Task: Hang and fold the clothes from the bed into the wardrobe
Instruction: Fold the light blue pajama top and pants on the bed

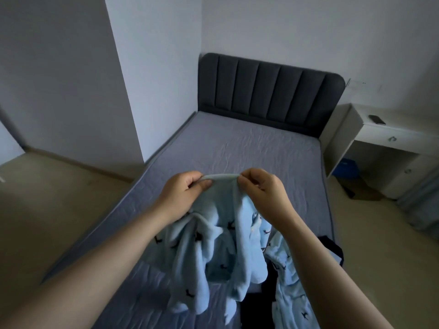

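Both hands, left hand [184, 188] and right hand [260, 186], pinch the light-blue garment [213, 233] by its top edge; it hangs below the grip over the bed [237, 148]. Thick fleece might slip such narrow pinches.

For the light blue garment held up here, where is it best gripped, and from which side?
Along the garment's top band, pinched from each end as the left hand and right hand do: that edge is taut, while the rest hangs bunched.

Light-blue fleece garment [213, 233] carried small dark figures. Grey-blue mattress cover [249, 143] was plain; padded headboard [268, 91], at 12 o'clock, charcoal.
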